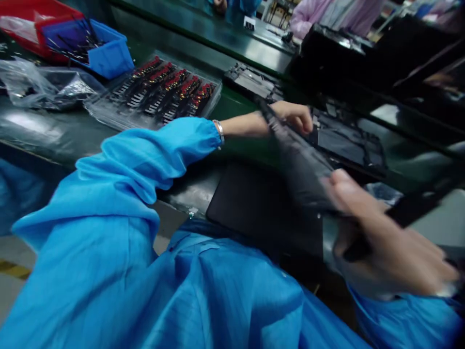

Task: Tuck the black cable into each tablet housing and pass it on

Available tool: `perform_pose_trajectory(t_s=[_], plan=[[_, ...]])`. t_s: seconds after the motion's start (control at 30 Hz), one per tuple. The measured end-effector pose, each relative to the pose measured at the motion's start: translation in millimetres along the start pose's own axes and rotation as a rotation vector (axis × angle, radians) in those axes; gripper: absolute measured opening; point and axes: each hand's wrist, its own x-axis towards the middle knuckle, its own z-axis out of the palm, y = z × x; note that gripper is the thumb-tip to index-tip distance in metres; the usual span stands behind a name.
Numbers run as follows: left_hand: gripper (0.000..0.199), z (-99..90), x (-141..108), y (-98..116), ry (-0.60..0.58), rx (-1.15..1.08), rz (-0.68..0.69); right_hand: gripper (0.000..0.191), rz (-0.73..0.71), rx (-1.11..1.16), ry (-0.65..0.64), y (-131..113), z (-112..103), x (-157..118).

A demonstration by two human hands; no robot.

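Observation:
A dark flat panel (307,167), blurred by motion, is tilted up in front of me. My right hand (381,232) grips its lower right edge, with the thumb on its face. Behind the panel's upper end, my left hand (294,115) reaches across with bent fingers; part of it is hidden, and what it holds, if anything, cannot be made out. Below the panel lies a smooth black cover (247,198) at the bench's near edge. Just beyond my left hand is an open device chassis (345,140) with dark parts inside.
A clear tray (109,109) holds several small boards with red parts. To the left are a blue bin (112,55), a red bin (22,36) and plastic bags (54,87). Another chassis (254,80) lies farther back. A person in pink (305,19) is across the line.

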Motion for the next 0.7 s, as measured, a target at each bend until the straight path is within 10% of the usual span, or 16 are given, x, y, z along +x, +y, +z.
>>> perform_pose_trajectory(t_s=[0.13,0.27,0.47,0.7], plan=[[0.023,-25.0,-21.8,-7.9,0.02,0.227,-0.045,0.069,-0.272,-0.174,-0.151,-21.2,9.0,-22.5],[0.029,-35.2,-36.6,9.2,-0.005,0.43,-0.037,0.066,-0.133,-0.142,-0.177,-31.7,31.8,-40.0],[0.025,20.2,-52.1,5.5,-0.213,0.495,-0.045,0.076,-0.128,0.036,-0.318,-34.6,32.5,-37.7],[0.036,53.0,-76.6,-2.4,-0.222,0.62,-0.076,0.039,0.152,0.271,-0.098,40.1,9.1,9.6]])
